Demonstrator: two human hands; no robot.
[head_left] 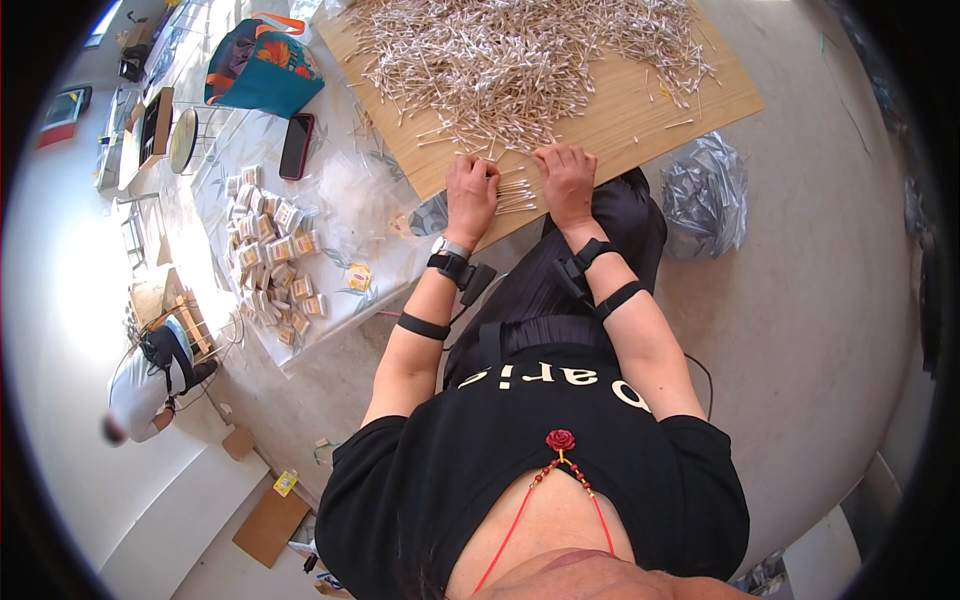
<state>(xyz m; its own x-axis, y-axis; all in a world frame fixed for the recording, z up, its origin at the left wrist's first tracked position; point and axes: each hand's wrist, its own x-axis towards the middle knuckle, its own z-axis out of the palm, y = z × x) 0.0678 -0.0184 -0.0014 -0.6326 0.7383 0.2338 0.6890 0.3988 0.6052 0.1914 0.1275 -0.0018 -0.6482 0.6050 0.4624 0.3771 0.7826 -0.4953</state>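
Observation:
A large heap of cotton swabs [490, 70] covers much of the wooden board in front of me. At the board's near edge, my left hand [472, 198] is closed with curled fingers on a small row of cotton swabs [515, 196]. The swabs' ends stick out to its right. Just right of that row, my right hand [568, 182] rests at the near edge of the heap, its fingers bent and pressed together. What its fingertips pinch, if anything, is hidden. Both wrists wear black straps.
The wooden board [700, 130] reaches over my lap. On the left table lie small packed swab boxes [270, 240], clear plastic bags [355, 200], a phone [297, 147] and a teal bag [270, 75]. A grey plastic bag [706, 195] stands right. Another person [160, 370] is far left.

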